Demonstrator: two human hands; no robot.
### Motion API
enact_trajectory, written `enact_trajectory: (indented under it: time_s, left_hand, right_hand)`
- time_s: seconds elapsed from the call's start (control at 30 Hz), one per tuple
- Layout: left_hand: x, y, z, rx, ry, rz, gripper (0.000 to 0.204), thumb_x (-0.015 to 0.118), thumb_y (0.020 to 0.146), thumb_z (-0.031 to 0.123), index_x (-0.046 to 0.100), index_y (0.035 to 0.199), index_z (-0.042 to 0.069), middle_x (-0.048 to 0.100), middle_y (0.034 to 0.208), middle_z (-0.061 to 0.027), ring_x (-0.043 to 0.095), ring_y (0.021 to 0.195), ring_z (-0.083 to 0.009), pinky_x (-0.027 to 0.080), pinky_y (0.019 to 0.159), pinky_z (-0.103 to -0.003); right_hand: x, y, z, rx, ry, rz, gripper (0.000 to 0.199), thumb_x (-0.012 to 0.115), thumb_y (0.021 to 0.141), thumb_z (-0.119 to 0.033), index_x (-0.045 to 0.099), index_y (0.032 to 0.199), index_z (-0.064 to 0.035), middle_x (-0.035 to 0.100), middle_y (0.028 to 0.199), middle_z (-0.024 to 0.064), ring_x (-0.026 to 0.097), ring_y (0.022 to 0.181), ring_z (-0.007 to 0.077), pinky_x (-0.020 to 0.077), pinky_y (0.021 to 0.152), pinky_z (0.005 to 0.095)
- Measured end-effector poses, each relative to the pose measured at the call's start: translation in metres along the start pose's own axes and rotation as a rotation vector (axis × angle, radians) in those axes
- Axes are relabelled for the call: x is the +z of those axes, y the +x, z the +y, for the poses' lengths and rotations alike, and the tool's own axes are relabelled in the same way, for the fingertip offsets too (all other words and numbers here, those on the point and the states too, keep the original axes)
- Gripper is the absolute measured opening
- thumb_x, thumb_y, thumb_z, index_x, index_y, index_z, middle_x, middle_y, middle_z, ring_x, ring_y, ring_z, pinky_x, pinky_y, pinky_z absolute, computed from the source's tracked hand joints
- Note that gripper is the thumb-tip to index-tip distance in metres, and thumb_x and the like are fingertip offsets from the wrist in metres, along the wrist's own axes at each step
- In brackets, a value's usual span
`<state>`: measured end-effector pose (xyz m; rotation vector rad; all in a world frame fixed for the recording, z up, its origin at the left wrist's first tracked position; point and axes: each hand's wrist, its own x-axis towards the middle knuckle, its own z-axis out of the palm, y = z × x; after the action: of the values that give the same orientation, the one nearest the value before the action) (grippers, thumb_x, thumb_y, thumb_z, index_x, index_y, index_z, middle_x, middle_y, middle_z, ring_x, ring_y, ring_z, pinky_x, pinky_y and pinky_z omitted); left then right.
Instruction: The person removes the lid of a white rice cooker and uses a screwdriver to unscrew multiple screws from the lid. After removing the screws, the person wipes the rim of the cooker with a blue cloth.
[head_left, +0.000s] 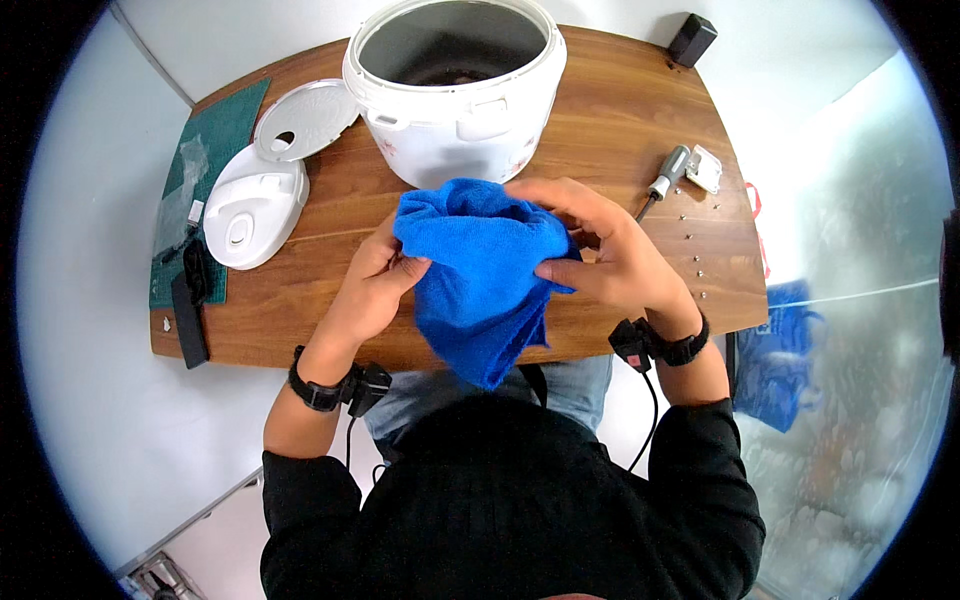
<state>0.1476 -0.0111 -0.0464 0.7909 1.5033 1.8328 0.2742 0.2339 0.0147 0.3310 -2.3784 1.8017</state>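
A blue towel-like cloth (pixel 480 270) hangs folded between my two hands at the front of the table, its lower end drooping past the table edge. My left hand (pixel 370 285) grips its left side, thumb on the near face. On the right side, my right hand (pixel 605 245) holds the cloth with the thumb in front and the fingers curled over the top. Just beyond the cloth stands a white rice cooker body (pixel 465 135), lidless, with its dark inside showing. Some of my fingers are hidden behind the cloth.
Left on the table lie a white cooker lid (pixel 257 208), a round plate (pixel 305 118), a green mat (pixel 180 225) and a black bar (pixel 188 322). At right are a screwdriver (pixel 664 178), a small white part (pixel 704 168), several screws (pixel 690 236) and a black block (pixel 692 40).
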Motion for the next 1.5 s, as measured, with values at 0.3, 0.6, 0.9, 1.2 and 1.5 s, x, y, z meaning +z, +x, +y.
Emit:
enact_trajectory:
  time_s: [0.3, 0.6, 0.9, 1.2, 1.5]
  left_hand:
    - [-0.001, -0.001, 0.034, 0.297, 0.800, -0.128, 0.028, 0.075, 0.077, 0.002, 0.072, 0.103, 0.010, 0.050, 0.138, -0.0175, 0.050, 0.128, -0.0373, 0.044, 0.104, -0.044]
    - [-0.031, -0.011, 0.058, 0.226, 0.332, -0.375, 0.015, 0.076, 0.075, 0.002, 0.072, 0.082, 0.014, 0.046, 0.146, -0.0189, 0.047, 0.134, -0.0402, 0.042, 0.106, -0.050]
    - [-0.049, -0.015, 0.082, 0.249, 0.752, -0.193, 0.018, 0.061, 0.064, -0.004, 0.063, 0.077, 0.008, 0.049, 0.101, -0.0100, 0.053, 0.092, -0.0227, 0.039, 0.085, -0.030]
    - [-0.057, -0.016, 0.092, 0.051, 0.777, -0.220, 0.018, 0.069, 0.073, 0.003, 0.050, 0.074, 0.006, 0.046, 0.089, -0.0054, 0.046, 0.077, -0.0172, 0.036, 0.069, -0.030]
    - [-0.039, -0.031, 0.095, 0.040, 0.942, -0.189, 0.036, 0.058, 0.067, -0.011, 0.061, 0.098, 0.006, 0.051, 0.101, -0.0089, 0.054, 0.099, -0.0226, 0.042, 0.091, -0.033]
  right_hand:
    - [0.006, 0.005, 0.006, 0.024, -0.209, -0.127, 0.048, 0.079, 0.078, -0.008, 0.067, 0.125, -0.0103, 0.061, 0.111, 0.0109, 0.060, 0.099, 0.0236, 0.0482, 0.082, 0.0336]
    - [-0.002, 0.030, 0.014, -0.019, -0.235, -0.207, 0.043, 0.072, 0.088, -0.040, 0.071, 0.111, -0.0025, 0.067, 0.096, 0.0205, 0.066, 0.089, 0.0345, 0.0508, 0.078, 0.0388]
    - [0.004, 0.034, 0.018, -0.098, -0.418, 0.175, 0.034, 0.071, 0.072, -0.006, 0.055, 0.102, -0.0036, 0.061, 0.077, 0.0153, 0.062, 0.076, 0.0375, 0.0483, 0.068, 0.0439]
    - [-0.008, 0.019, -0.001, 0.299, -0.647, -0.252, 0.031, 0.073, 0.076, -0.018, 0.067, 0.104, -0.0056, 0.067, 0.083, 0.0229, 0.064, 0.082, 0.0423, 0.0510, 0.075, 0.0481]
    - [0.034, 0.033, 0.038, 0.358, -0.824, -0.387, 0.037, 0.078, 0.081, -0.029, 0.067, 0.100, 0.0007, 0.070, 0.088, 0.0196, 0.068, 0.085, 0.0381, 0.0531, 0.073, 0.0454]
